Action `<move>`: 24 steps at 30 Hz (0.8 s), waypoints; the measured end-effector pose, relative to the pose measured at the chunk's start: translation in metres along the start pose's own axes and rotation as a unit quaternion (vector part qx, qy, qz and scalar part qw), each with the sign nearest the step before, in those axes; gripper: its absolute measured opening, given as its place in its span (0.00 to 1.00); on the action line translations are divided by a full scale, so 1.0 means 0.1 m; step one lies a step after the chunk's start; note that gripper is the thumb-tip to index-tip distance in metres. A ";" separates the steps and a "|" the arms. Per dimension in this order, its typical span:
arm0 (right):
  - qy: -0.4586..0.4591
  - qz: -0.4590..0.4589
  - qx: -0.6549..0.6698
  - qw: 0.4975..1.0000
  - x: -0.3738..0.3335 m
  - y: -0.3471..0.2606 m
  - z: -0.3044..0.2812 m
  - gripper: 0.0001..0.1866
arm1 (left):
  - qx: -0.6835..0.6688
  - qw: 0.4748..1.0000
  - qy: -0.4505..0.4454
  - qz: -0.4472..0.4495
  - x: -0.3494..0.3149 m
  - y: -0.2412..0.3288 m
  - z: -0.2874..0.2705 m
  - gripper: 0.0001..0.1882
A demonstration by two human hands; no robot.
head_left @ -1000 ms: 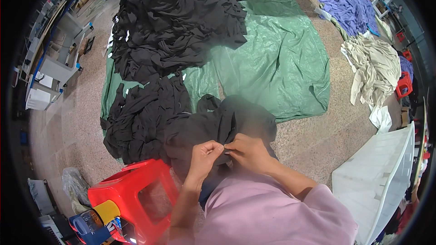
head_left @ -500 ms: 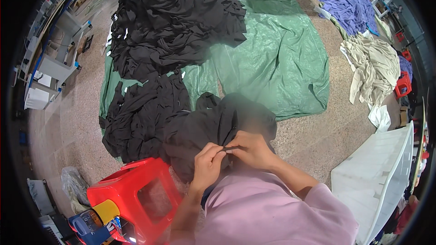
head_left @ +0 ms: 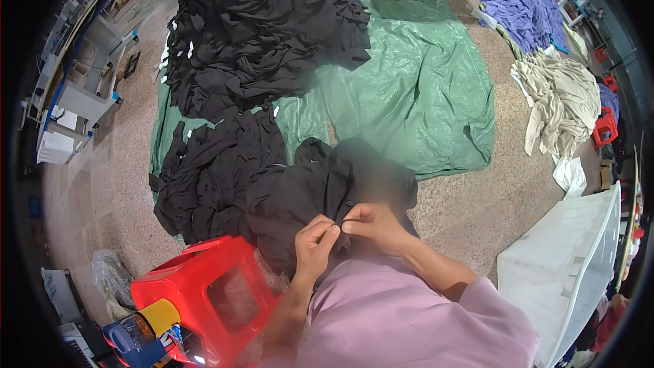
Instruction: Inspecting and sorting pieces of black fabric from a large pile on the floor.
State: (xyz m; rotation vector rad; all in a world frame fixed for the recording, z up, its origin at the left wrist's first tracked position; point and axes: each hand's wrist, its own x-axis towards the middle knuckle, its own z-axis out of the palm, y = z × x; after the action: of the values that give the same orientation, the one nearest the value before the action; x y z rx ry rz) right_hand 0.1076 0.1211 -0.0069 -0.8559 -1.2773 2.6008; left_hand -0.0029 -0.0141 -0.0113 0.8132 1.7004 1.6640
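A black garment point(head_left: 293, 201) with a button on its front edge is spread across my lap. Its edge is pinched at the near side by my left hand point(head_left: 315, 244), thumb against fingers. Close beside it, my right hand point(head_left: 373, 223) also pinches the garment's edge, the fingertips of both hands nearly meeting. A dark button point(head_left: 349, 202) shows just beyond the right fingertips. What lies exactly between the fingertips is mostly hidden.
A big heap of black garments point(head_left: 259, 34) lies on a green sheet point(head_left: 422, 88) ahead. A red stool point(head_left: 204, 293) stands at left, a white bin point(head_left: 558, 266) at right. Cream cloth point(head_left: 562, 99) and purple cloth point(head_left: 524, 17) lie far right.
Both hands have shifted slightly, the right one a little nearer to me. The button beyond the right fingertips now shows more plainly; both hands keep their pinch on the garment.
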 end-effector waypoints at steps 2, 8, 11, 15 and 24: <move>-0.021 -0.010 -0.104 0.994 -0.03 -0.06 -0.01 0.05 | -0.001 1.000 -0.002 -0.009 -0.02 -0.05 -0.01 0.09; -0.016 -0.120 -0.226 0.967 -0.04 -0.04 0.05 0.06 | -0.208 0.939 -0.026 -0.272 0.02 -0.13 -0.07 0.20; -0.028 -0.232 -0.386 0.892 -0.10 0.00 0.17 0.07 | -0.235 0.919 -0.081 -0.306 0.17 -0.08 -0.07 0.20; 0.000 -0.251 -0.477 0.842 -0.17 0.03 0.25 0.09 | -0.237 0.942 0.003 -0.239 0.24 -0.06 0.04 0.10; -0.051 -0.223 -0.516 0.826 -0.24 -0.25 -0.01 0.09 | -0.261 0.934 0.114 -0.216 0.22 0.06 0.16 0.08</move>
State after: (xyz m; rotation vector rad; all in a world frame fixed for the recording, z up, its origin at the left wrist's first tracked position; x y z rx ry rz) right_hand 0.1249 0.1291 0.0224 -0.3799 -2.5740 1.4784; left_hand -0.0044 0.0134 -0.0061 -0.0101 1.3410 1.8068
